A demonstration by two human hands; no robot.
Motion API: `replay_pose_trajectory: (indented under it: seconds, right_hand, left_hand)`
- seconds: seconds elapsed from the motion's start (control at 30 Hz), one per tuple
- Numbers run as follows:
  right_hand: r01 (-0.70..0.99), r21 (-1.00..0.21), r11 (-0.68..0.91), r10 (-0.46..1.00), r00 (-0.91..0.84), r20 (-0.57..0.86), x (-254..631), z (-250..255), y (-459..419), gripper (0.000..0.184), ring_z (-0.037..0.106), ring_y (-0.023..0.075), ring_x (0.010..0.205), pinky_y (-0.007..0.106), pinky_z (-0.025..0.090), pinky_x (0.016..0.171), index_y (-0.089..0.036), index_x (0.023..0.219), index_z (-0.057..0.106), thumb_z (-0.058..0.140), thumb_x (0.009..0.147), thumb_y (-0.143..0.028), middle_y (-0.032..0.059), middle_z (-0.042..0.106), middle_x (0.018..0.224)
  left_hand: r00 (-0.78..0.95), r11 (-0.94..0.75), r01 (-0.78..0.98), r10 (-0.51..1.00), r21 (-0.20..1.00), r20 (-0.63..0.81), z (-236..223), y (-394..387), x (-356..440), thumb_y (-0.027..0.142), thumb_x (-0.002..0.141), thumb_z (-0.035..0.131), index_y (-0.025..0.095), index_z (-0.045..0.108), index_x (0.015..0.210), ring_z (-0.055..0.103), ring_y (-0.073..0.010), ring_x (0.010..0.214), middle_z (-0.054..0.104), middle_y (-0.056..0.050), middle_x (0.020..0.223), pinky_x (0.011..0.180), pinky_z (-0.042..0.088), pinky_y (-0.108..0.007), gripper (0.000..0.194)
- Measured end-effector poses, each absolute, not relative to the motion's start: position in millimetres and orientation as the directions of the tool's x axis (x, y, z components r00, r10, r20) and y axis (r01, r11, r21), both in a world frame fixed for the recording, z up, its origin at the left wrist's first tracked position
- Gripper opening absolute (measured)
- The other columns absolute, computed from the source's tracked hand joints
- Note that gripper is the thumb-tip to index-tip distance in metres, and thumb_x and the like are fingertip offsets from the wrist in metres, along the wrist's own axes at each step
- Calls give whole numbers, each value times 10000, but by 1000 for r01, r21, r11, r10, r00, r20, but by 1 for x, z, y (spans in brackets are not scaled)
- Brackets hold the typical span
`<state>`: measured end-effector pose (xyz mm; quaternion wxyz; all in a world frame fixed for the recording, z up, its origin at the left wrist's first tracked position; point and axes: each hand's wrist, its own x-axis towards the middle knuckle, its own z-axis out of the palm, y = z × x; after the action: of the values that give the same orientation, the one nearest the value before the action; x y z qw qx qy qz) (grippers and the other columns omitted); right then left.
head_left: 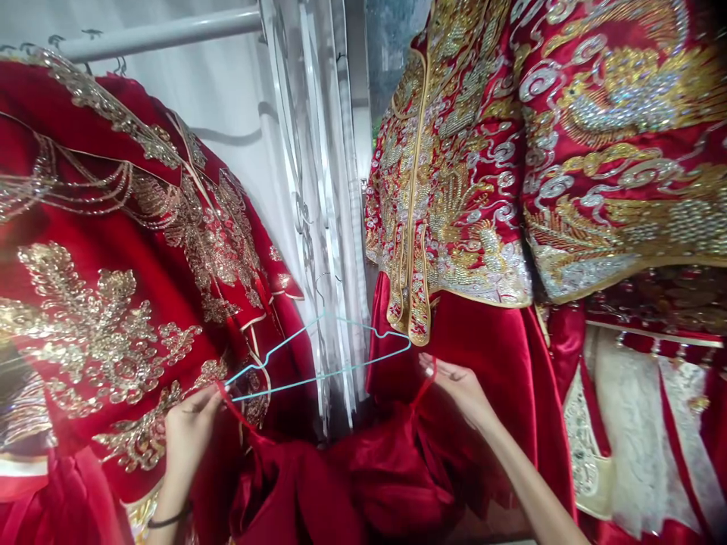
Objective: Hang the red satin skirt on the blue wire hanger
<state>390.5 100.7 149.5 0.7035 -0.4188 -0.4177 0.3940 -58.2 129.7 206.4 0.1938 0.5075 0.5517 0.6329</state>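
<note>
A thin light-blue hanger (318,376) spans the middle of the view, its hook pointing up; what holds the hook I cannot tell. At its left end, my left hand (190,428) is closed, pinching a thin red strap (241,418) against the hanger's corner. My right hand (463,390) pinches the other red strap (423,387), just below and apart from the hanger's right end. Both straps belong to a dark red satin garment (341,477) that droops below the hanger between my hands. Its lower part runs out of view.
On the left, a red gown (153,280) with gold sequins and bead chains hangs beneath a white rail (170,34). Red jackets (466,166) with gold and silver embroidery hang at the right, above a red satin skirt (482,363). White curtains (227,113) and upright metal poles (318,151) stand behind.
</note>
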Motion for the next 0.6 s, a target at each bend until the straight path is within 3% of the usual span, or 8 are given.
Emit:
replay_pose_trajectory:
  seconds: [0.2,0.37,0.5,0.6]
  right_hand:
    - [-116,-914,389,903,247,353,390,179,132,477,571,291,1028,462,362,998,-201,939,687,790,507,-373,74,664,1006]
    - [24,-910,414,876,260,405,393,198,145,490,590,316,990,487,393,957,-189,880,706,779,470,-447,87,667,984]
    - [133,-907,399,905,100,412,396,211,145,451,614,298,944,446,439,906,-168,868,710,757,511,-441,94,687,942]
    - [205,-906,370,921,50,387,393,222,146,400,646,262,806,394,489,791,-147,803,714,734,536,-444,91,709,807]
  left_hand:
    - [-336,-302,214,870,929,360,221,129,-59,307,448,721,161,706,713,564,-124,483,685,15,604,486,496,-223,302]
    - [-329,-323,320,844,891,424,227,125,-60,362,465,724,175,718,730,636,-175,637,718,-31,708,560,514,-239,324]
    - [-290,-334,365,846,869,447,226,125,-58,406,483,715,169,721,754,651,-204,695,724,-56,765,616,528,-274,360]
    - [-256,-346,371,854,862,453,219,126,-54,417,501,709,158,719,767,651,-208,683,724,-62,762,618,531,-288,371]
